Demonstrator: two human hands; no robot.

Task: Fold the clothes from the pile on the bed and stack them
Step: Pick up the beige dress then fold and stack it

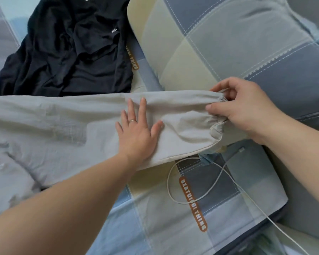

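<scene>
1. The left hand (136, 131) is lying flat with its fingers spread, pressing down on the pale grey crinkled cloth garment (62, 122), partway along what looks like a trouser leg.
2. The right hand (247, 111) is pinching the gathered cuff (217, 126) at the end of that leg between thumb and curled fingers.
3. The garment is stretching across the bed from the left edge of view to the cuff, which is lying against the blue-and-cream checked pillow (228, 43).
4. The step appears to be smoothing the leg before folding. Done well, the flat palm is anchoring the cloth while the pinch is drawing the cuff straight, with both layers' edges matching.
5. A crumpled black jersey garment (66, 52) is waiting behind, unfolded. A thin white cable (191, 181) is looping on the checked bedsheet (155, 218) near the cuff and could get caught in the fold.
</scene>
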